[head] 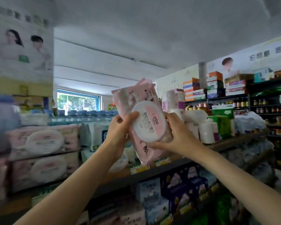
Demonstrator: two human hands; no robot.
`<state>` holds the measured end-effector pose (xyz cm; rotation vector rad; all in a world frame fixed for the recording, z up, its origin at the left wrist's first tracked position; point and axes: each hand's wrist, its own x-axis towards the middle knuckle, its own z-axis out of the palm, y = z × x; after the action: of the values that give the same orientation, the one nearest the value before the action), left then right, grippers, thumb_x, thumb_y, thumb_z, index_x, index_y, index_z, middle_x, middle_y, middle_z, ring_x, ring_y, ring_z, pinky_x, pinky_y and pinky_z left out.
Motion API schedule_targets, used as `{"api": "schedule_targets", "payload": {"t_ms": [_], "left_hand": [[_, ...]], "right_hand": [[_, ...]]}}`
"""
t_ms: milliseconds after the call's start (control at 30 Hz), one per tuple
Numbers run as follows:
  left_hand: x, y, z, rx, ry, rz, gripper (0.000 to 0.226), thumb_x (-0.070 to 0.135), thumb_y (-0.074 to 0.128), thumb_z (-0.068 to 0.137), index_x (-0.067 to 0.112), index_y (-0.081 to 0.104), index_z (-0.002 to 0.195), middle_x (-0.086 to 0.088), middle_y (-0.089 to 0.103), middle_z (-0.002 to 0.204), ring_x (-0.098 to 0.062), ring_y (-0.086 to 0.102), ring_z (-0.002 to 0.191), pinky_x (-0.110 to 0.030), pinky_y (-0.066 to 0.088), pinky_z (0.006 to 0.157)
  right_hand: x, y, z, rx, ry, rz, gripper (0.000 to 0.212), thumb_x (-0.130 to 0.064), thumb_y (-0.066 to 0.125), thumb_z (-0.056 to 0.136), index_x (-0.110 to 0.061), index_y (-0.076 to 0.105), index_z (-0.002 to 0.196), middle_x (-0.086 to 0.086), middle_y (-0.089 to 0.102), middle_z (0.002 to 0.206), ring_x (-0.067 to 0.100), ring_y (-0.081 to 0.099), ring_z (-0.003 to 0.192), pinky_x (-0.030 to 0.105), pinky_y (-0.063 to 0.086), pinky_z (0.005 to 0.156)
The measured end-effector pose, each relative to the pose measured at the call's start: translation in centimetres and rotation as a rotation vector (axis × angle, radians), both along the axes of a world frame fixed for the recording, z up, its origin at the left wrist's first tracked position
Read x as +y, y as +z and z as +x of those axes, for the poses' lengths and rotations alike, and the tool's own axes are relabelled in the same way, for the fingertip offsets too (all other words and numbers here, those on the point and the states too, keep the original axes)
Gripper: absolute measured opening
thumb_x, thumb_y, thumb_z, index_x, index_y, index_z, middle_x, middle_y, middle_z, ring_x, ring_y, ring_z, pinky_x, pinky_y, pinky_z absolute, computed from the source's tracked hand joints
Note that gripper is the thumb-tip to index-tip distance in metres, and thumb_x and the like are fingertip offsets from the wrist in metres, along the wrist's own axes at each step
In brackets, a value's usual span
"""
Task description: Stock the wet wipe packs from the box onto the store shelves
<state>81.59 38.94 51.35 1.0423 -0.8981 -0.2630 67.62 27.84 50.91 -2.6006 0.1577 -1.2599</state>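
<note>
Overhead, pink wipe pack gripped between left hand and right hand, fingers curled round its edges

White paper rolls stand beside green packs, perhaps tissues.

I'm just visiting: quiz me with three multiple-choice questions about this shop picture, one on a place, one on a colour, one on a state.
1. Where are the stacked matching packs?
A. left of the hands
B. on the floor
C. on the far top shelf

2. What colour is the held pack?
A. green
B. pink
C. blue

3. How is the pack held?
A. left hand only
B. right hand only
C. both hands

Answers: 1 A, they fill the left shelf; 2 B, pink wrapper with a white lid; 3 C, fingers of each hand grip a side.
</note>
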Motion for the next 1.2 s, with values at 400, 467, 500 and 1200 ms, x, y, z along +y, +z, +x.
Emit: {"api": "schedule_targets", "payload": {"t_ms": [400, 467, 500, 1200], "left_hand": [[8.0, 2.1, 6.2, -0.020, 0.325, -0.113, 0.029, 0.031, 0.070, 0.078, 0.017, 0.057, 0.099, 0.001, 0.067, 0.094, -0.019, 0.061, 0.096, -0.029, 0.049, 0.075], [11.2, 3.2, 8.8, -0.168, 0.582, -0.154, 0.072, 0.048, 0.077, 0.065, 0.017, 0.047, 0.124, -0.002, 0.061, 0.116, -0.019, 0.058, 0.110, -0.036, 0.050, 0.087], [12.7, 3.4, 9.6, -0.271, 0.776, -0.087, 0.094, 0.055, 0.078, 0.058, 0.019, 0.036, 0.135, -0.004, 0.053, 0.129, -0.021, 0.052, 0.119, -0.042, 0.046, 0.098], [18.3, 0.8, 15.5, -0.770, 0.719, 1.757, 0.077, 0.020, 0.070, 0.080, 0.022, 0.026, 0.143, -0.003, 0.041, 0.141, -0.020, 0.045, 0.124, -0.032, 0.040, 0.104]], "right_hand": [[4.6, -0.2, 13.8, -0.240, 0.013, -0.287, 0.110, -0.048, 0.075, 0.062, -0.040, -0.004, 0.139, 0.010, 0.024, 0.138, 0.025, 0.027, 0.121, 0.039, 0.033, 0.095], [4.6, -0.1, 15.8, -0.238, 0.059, -0.426, 0.104, -0.045, 0.074, 0.060, -0.036, 0.007, 0.139, 0.013, 0.030, 0.135, 0.030, 0.034, 0.118, 0.045, 0.036, 0.094], [4.9, -0.1, 16.8, -0.233, 0.078, -0.506, 0.099, -0.044, 0.072, 0.060, -0.033, 0.013, 0.139, 0.012, 0.031, 0.133, 0.030, 0.036, 0.115, 0.047, 0.038, 0.092], [12.1, -5.4, 28.1, -0.094, 0.219, -1.037, 0.110, -0.058, 0.080, 0.045, -0.035, 0.026, 0.138, 0.007, 0.034, 0.123, 0.027, 0.035, 0.106, 0.043, 0.048, 0.086]]}}
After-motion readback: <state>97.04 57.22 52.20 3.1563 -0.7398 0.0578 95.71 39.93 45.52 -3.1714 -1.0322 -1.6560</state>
